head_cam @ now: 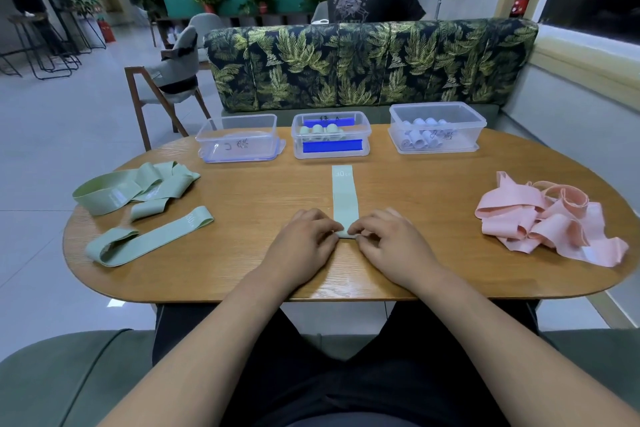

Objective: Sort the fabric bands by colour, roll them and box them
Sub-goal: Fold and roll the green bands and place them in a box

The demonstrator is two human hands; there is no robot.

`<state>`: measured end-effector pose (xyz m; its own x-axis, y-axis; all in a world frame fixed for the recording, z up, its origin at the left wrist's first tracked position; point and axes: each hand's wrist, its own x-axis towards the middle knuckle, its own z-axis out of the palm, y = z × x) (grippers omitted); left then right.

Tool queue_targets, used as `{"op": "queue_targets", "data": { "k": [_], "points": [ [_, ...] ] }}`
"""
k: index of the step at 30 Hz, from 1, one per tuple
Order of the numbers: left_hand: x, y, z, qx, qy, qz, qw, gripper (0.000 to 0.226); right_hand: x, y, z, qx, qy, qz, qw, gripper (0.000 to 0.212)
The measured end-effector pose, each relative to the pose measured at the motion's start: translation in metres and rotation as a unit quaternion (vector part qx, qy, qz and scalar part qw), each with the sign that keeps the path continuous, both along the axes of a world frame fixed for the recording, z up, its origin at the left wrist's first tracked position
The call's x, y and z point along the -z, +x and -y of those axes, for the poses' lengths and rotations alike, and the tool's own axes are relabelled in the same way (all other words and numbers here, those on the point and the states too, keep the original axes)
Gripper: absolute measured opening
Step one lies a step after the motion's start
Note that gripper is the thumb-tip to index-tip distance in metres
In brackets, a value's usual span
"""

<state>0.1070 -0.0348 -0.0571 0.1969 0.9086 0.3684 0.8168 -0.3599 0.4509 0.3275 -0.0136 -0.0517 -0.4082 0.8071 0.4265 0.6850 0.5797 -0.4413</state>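
A pale green fabric band [344, 198] lies flat and straight between two heaps, its near end turned up into the start of a roll and pinched by the left hand [301, 243] and right hand [391, 243]. More green bands [138, 187] sit in a loose heap at the left, one long green loop [149, 241] stretched flat just in front of them; a tangled pile of pink bands [550, 222] lies at the right. Behind stand three clear plastic boxes in a row: the left box [239, 139] marked by hand, the middle box [330, 140] holding green rolls, the right box [436, 128] holding pale rolls
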Motion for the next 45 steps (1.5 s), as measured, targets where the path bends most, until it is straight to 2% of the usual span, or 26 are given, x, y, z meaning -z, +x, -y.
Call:
{"op": "queue_targets", "data": {
  "k": [9, 12, 14, 17, 19, 25, 31, 33, 35, 41, 45],
  "points": [
    [0.0, 0.003, -0.004, -0.027, -0.025, -0.073, 0.997, 0.038, -0.001, -0.007, -0.01, 0.037, 0.003, 0.039, 0.999, 0.023],
    [-0.003, 0.002, -0.011, -0.031, -0.008, -0.05, 0.998, 0.038, 0.0, -0.008, -0.013, 0.038, 0.001, 0.043, 0.998, 0.024],
    [-0.012, 0.002, -0.02, 0.005, -0.009, -0.028, 1.0, 0.04, 0.001, -0.008, -0.014, 0.034, 0.005, 0.044, 0.998, 0.023],
    [-0.025, 0.006, -0.033, 0.096, -0.067, -0.048, 0.992, 0.05, 0.002, -0.007, -0.015, 0.022, 0.007, 0.038, 0.999, 0.02],
    [-0.026, 0.005, -0.041, 0.099, -0.094, -0.063, 0.989, 0.055, 0.002, -0.006, -0.015, 0.018, 0.003, 0.038, 0.999, 0.02],
    [-0.017, -0.004, -0.053, 0.066, -0.072, -0.029, 0.995, 0.045, 0.003, -0.007, -0.017, 0.026, -0.011, 0.051, 0.998, 0.026],
    [-0.014, -0.003, -0.076, 0.043, -0.034, -0.036, 0.998, 0.022, -0.001, -0.005, -0.025, 0.008, -0.025, 0.064, 0.998, 0.026],
    [-0.026, 0.001, -0.091, -0.051, -0.068, 0.031, 0.996, 0.019, 0.0, -0.005, -0.027, 0.004, -0.022, 0.064, 0.998, 0.025],
    [-0.031, 0.004, -0.108, -0.146, -0.133, 0.066, 0.978, 0.023, 0.003, -0.004, -0.026, 0.006, -0.019, 0.049, 0.999, 0.025],
    [-0.034, 0.007, -0.136, -0.159, -0.23, 0.142, 0.95, 0.037, 0.006, -0.004, -0.026, 0.007, -0.005, 0.039, 0.999, 0.025],
    [-0.039, 0.012, -0.139, -0.175, -0.258, 0.112, 0.944, 0.029, 0.007, -0.004, -0.025, 0.006, 0.002, 0.043, 0.999, 0.026]
  ]
}}
